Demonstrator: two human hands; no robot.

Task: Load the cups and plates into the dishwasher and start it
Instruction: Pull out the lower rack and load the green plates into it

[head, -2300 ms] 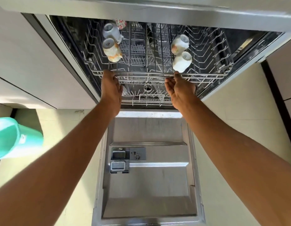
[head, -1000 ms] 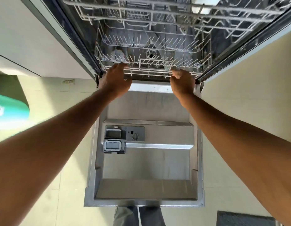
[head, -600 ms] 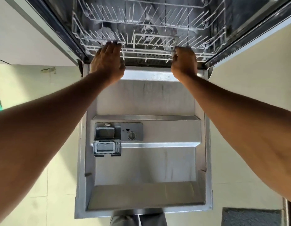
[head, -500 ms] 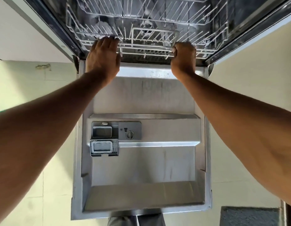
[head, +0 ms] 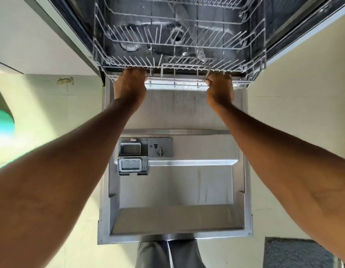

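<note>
Head view: bare lower rack (head: 179, 53).

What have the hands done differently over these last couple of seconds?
Both hands, left and right, let go of the upper rack holding the cups, dropped down and took hold of the empty lower rack's front edge. The door stayed open and flat.

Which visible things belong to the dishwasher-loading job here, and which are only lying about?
Part of the job:
- lower rack, empty, no plates in view
- left hand and right hand, both gripping the rack's front edge
- open door
- detergent dispenser

Just lying about:
- green container at the left edge
- dark mat on the floor
</note>
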